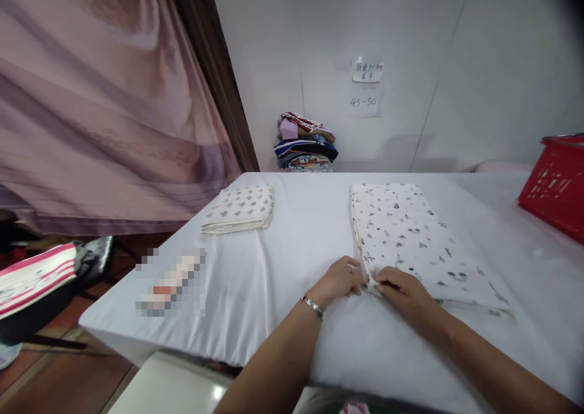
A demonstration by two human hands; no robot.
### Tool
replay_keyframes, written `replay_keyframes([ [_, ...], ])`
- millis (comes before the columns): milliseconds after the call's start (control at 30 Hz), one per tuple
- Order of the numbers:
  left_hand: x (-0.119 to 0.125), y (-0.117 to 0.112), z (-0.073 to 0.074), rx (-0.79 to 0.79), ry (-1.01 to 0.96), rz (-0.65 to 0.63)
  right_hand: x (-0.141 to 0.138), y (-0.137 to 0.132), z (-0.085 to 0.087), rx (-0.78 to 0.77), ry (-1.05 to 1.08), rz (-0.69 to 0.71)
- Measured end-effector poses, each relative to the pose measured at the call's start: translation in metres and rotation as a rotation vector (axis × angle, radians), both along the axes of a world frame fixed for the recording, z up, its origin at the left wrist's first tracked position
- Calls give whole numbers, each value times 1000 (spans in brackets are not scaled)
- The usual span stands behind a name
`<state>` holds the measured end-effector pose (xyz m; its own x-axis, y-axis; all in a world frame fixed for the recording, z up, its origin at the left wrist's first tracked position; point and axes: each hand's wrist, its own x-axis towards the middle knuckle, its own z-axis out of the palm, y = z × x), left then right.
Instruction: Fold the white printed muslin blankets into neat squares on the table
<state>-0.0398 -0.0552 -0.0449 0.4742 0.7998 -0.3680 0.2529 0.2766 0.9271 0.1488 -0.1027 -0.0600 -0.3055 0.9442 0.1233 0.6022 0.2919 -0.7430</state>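
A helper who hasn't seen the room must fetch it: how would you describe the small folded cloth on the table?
Start at the white table beside the pink curtain. On its far left part lies a small folded cloth, white with greyish spots. Unlike the long cloth spread out to its right, it is a compact, thick bundle lying alone.

On the white cloth-covered table [296,250], the long folded patterned white cloth [410,238] lies right of centre, the small folded patterned white cloth [239,209] far left. Behind both, against the wall, sits a stack of folded coloured clothes [305,143]; the red plastic basket [554,186] stands far right.
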Motion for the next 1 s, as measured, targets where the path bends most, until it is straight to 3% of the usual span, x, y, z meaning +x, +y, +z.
replay_keyframes([
  [200, -3, 0, 2, -113, 0, -54, 8, -1, 2, -139, 144, -72],
  [367, 0, -1, 1, -76, 34, -53, 12, 0, 0, -112, 142, -61],
  [600, 8, -3, 1, 2, 75, 29, 13, 2, 15, -4, -142, 160],
  [767, 7, -2, 2, -50, 75, 31, -1, 1, 10, 41, -267, 212],
  [933, 12, -4, -8, 19, 127, 48, 2, 3, 11, -74, -68, 204],
  [1000, 14, -6, -14, 80, 165, 67, 7, 11, 17, -162, 37, 104],
])
